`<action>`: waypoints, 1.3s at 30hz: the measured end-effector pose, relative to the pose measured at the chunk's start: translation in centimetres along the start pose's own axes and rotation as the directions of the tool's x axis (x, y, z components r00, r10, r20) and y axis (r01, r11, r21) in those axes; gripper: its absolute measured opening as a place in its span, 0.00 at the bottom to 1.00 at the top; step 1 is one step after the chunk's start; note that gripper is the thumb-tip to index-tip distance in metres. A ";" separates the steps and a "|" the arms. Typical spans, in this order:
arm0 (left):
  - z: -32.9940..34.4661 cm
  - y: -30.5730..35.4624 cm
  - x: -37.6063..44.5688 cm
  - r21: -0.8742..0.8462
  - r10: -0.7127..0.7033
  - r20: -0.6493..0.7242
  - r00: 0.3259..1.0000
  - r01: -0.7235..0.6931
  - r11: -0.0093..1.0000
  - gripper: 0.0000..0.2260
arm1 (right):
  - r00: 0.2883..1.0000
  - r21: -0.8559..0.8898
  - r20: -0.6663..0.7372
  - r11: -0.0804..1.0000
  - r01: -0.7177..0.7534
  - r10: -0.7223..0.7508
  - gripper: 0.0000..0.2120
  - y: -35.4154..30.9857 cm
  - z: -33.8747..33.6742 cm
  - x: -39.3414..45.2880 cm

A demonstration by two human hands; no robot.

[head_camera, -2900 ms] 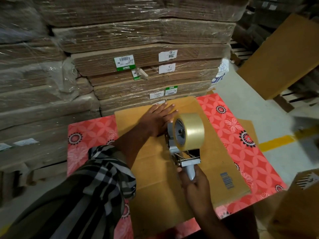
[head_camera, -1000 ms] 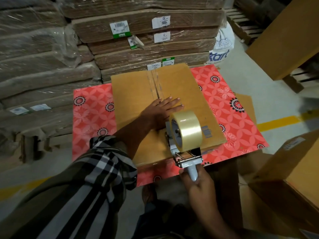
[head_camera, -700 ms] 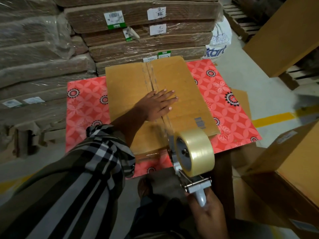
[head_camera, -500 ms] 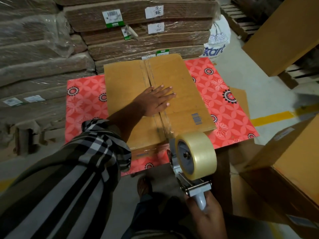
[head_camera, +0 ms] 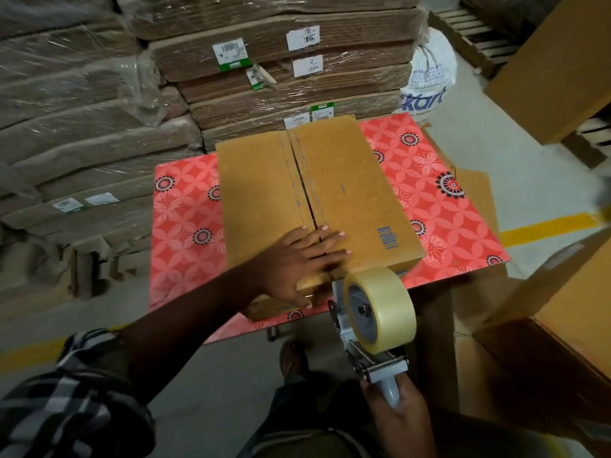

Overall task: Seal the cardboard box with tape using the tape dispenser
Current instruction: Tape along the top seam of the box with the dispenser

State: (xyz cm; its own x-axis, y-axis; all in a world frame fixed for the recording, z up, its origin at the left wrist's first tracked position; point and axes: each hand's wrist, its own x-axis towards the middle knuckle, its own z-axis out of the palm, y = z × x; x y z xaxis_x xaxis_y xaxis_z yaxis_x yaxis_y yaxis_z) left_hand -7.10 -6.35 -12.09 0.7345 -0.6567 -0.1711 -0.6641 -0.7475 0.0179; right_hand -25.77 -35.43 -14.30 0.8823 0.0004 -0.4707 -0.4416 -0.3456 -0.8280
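Left hand (head_camera: pixel 297 259) lies flat, fingers straight, pinning the cardboard box (head_camera: pixel 317 196) flaps on the red patterned table (head_camera: pixel 185 206). Right hand (head_camera: pixel 396 414) grips the tape dispenser (head_camera: pixel 373 322) handle just off the near edge, probably tearing tape.

one cardboard box (head_camera: pixel 347 193), one tape dispenser (head_camera: pixel 373 325), two hands (head_camera: pixel 297 262)

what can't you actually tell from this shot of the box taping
- Head view: whether the tape is cut yet; the dispenser's blade end is hidden behind the tape roll.
- Near end of the seam on the cardboard box: covered by the left hand, which lies flat on it.
- Handle of the tape dispenser: mostly wrapped in the grip of the right hand.
- Handwritten labels on the wrapped cardboard stacks: too small to read with certainty.
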 end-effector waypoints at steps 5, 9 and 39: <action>0.2 1.1 1.9 -0.058 -0.100 -0.072 0.992 0.096 0.994 0.44 | 0.997 0.070 -0.079 0.997 0.024 -0.018 0.12 -0.3 0.2 0.9; -0.1 -0.8 3.9 -0.119 -0.165 -0.071 0.984 0.156 0.981 0.42 | 0.989 0.112 -0.116 0.988 0.109 -0.096 0.14 -1.7 0.3 3.1; -0.5 -8.9 10.2 -0.472 -0.139 0.048 0.989 0.145 0.870 0.27 | 0.993 0.008 -0.040 0.994 0.112 -0.112 0.09 -1.7 1.4 14.0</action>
State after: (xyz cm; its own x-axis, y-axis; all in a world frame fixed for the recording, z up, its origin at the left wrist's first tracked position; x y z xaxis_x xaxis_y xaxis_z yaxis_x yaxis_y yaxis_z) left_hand 6.41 -6.44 -13.52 0.8122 -0.5406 -0.2193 -0.4047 -0.7928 0.4556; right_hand -12.90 -33.54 -19.86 0.9319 0.0019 -0.3626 -0.3409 -0.3359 -0.8780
